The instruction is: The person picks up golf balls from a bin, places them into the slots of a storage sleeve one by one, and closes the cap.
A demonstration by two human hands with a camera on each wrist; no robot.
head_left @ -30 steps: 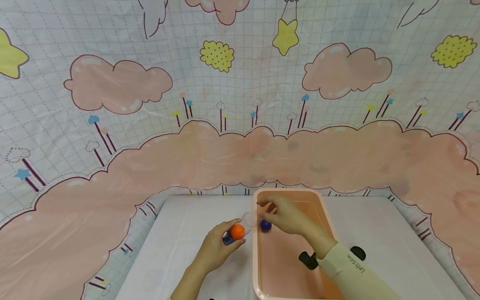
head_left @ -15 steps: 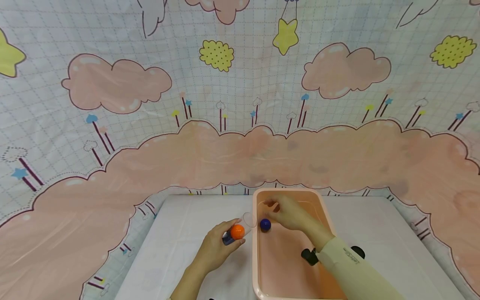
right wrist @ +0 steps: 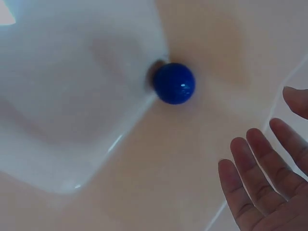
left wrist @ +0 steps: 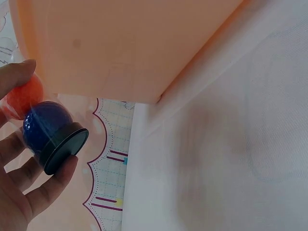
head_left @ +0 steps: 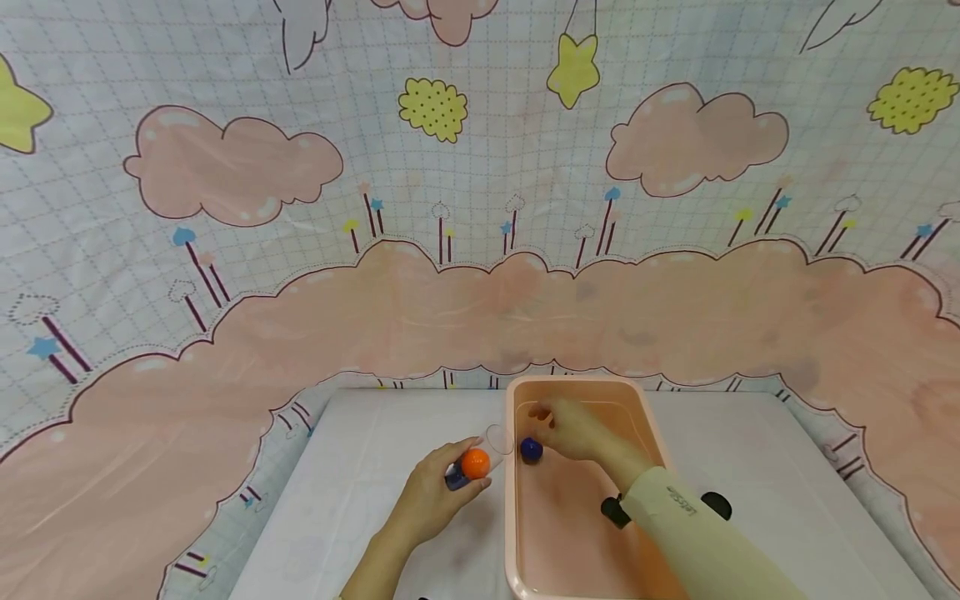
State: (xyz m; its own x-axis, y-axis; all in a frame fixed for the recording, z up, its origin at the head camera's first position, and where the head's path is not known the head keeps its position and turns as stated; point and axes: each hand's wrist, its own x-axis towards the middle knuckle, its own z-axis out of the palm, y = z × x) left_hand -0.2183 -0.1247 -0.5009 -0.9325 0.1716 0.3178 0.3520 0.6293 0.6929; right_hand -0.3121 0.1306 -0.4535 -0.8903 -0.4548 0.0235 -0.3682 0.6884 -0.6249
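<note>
Holding tube (head_left: pixel 494 449), left grip (head_left: pixel 432 495) shows black cap (left wrist: pixel 65 150) plainly only from left wrist.

Tub (head_left: pixel 512 517) on table (head_left: pixel 360 500), ball (head_left: pixel 531 450) inside, tube (head_left: pixel 496 444) left, seemingly containing two others.

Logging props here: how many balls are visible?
3: an orange ball and a blue ball in the clear tube in the left hand, another blue ball in the peach tray. The right sleeve may hide others.

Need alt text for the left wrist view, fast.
Left hand grips a clear, dark-capped tube holding an orange ball and a blue ball, beside a peach plastic bin. White tabletop fills the image's right.
</note>
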